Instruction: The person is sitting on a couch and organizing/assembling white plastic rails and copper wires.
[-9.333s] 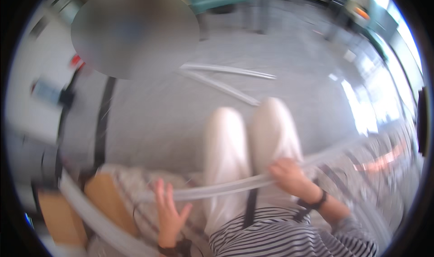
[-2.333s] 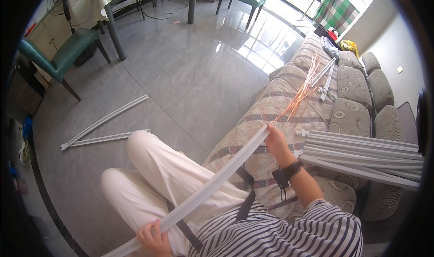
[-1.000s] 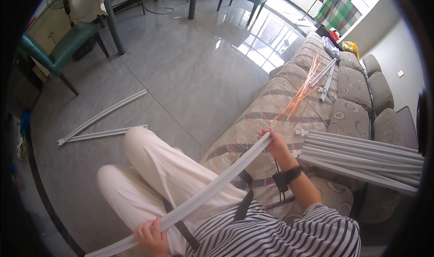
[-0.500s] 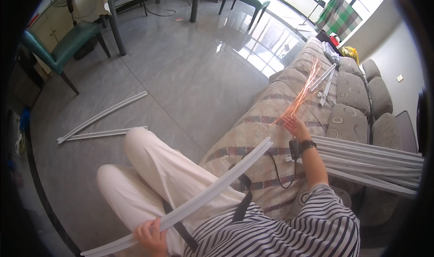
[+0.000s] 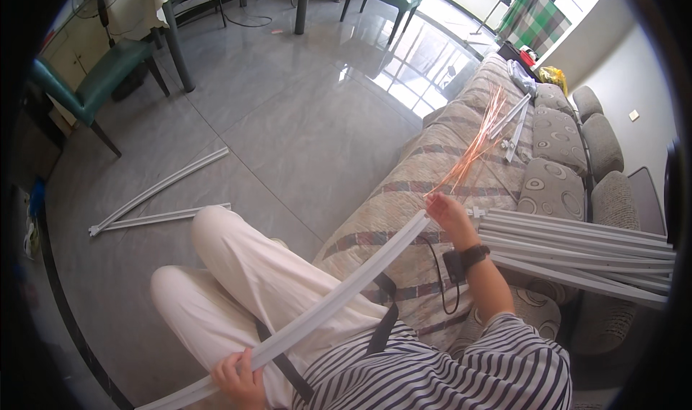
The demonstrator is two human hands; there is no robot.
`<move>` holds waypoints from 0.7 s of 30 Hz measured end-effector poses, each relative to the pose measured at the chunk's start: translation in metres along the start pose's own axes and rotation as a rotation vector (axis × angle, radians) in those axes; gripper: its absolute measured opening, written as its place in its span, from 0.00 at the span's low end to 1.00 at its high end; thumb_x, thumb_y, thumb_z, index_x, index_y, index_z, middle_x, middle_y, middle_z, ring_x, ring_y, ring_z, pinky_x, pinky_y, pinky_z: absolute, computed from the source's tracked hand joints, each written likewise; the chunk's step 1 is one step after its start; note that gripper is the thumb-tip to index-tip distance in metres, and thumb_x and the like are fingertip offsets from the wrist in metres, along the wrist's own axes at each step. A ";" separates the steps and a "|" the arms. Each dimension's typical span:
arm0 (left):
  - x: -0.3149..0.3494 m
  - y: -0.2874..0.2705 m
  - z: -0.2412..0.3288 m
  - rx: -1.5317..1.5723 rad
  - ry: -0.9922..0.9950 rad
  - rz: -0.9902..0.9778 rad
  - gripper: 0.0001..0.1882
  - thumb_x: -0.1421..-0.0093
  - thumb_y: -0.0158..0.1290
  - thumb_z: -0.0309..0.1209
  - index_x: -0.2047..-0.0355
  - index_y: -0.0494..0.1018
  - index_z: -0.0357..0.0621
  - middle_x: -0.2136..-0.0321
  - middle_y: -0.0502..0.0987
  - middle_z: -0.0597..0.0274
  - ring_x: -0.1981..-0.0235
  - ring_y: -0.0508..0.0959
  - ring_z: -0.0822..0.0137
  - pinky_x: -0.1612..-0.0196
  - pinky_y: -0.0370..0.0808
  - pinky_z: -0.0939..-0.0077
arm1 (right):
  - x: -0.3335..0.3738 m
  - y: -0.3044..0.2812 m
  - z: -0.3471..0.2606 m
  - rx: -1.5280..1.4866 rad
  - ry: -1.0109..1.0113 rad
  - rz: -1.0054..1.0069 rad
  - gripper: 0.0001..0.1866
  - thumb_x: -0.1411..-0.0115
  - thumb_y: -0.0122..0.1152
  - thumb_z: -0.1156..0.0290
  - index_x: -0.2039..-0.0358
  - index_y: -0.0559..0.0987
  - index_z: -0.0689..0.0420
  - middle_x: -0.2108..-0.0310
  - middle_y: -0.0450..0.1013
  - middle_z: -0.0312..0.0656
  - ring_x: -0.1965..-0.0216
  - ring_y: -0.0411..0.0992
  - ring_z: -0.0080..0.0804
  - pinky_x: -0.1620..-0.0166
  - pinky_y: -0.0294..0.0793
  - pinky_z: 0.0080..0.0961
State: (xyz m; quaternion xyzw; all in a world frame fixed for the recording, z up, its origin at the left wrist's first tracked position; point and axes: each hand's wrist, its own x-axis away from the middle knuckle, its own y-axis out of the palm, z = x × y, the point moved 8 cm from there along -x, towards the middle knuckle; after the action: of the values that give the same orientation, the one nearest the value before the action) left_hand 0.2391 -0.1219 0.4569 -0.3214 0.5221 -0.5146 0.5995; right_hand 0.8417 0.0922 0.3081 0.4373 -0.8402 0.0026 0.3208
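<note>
A long white plastic strip (image 5: 339, 297) with a grooved face lies slanted across my lap, from lower left to upper right. My left hand (image 5: 239, 379) is closed around its lower part. At the strip's upper end is my right hand (image 5: 448, 214), fingers drawn together; whatever they hold is hidden or too thin to make out. Just beyond those fingers, a loose bundle of thin copper-coloured rods (image 5: 476, 149) lies on the sofa, its near ends by my fingertips.
Several white strips (image 5: 569, 241) are stacked on the sofa (image 5: 404, 168) to my right, with shorter white pieces (image 5: 513, 132) beyond the rods. Two jointed white strips (image 5: 160, 186) lie on the floor. Green chairs (image 5: 115, 71) stand farther off. A black cable (image 5: 438, 269) loops beside my right forearm.
My right hand has come back from the copper-coloured rods to the upper end of the white strip. My left hand keeps its hold. The view has shifted slightly.
</note>
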 end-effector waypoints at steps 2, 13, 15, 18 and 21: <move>-0.001 0.000 0.002 0.011 0.009 0.003 0.20 0.52 0.56 0.38 0.58 0.76 0.46 0.65 0.70 0.59 0.60 0.69 0.53 0.55 0.64 0.54 | -0.038 -0.032 -0.031 -0.003 -0.044 0.036 0.12 0.35 0.48 0.64 0.61 0.75 0.59 0.63 0.76 0.43 0.58 0.75 0.36 0.53 0.74 0.37; -0.001 0.000 -0.002 -0.013 0.007 0.001 0.20 0.52 0.57 0.38 0.58 0.76 0.47 0.64 0.70 0.59 0.60 0.69 0.53 0.55 0.64 0.54 | 0.045 0.017 0.045 0.043 0.202 -0.170 0.14 0.35 0.49 0.64 0.58 0.73 0.62 0.58 0.75 0.48 0.55 0.73 0.41 0.50 0.73 0.42; -0.002 0.001 -0.003 -0.008 0.012 -0.015 0.19 0.51 0.56 0.37 0.58 0.76 0.47 0.64 0.70 0.59 0.60 0.69 0.53 0.55 0.64 0.54 | 0.055 0.028 0.051 0.042 0.157 -0.306 0.13 0.36 0.50 0.64 0.59 0.74 0.62 0.59 0.75 0.48 0.56 0.74 0.42 0.50 0.73 0.42; -0.003 0.001 0.000 -0.007 0.025 -0.011 0.19 0.50 0.56 0.37 0.58 0.75 0.46 0.64 0.70 0.59 0.60 0.69 0.53 0.55 0.64 0.54 | 0.054 0.032 0.040 0.077 0.029 -0.289 0.11 0.37 0.51 0.67 0.61 0.75 0.61 0.63 0.76 0.46 0.59 0.75 0.41 0.52 0.74 0.40; -0.001 0.000 0.001 -0.004 0.020 -0.005 0.18 0.50 0.56 0.37 0.58 0.75 0.45 0.64 0.70 0.58 0.60 0.69 0.53 0.55 0.64 0.54 | 0.015 -0.001 0.015 0.014 0.028 -0.004 0.10 0.36 0.51 0.68 0.61 0.75 0.60 0.63 0.76 0.44 0.59 0.75 0.39 0.52 0.74 0.38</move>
State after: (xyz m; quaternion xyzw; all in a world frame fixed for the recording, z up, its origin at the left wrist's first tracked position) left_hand 0.2397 -0.1209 0.4571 -0.3185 0.5284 -0.5182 0.5923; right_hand 0.8282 0.0757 0.3041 0.4412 -0.8346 0.0138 0.3296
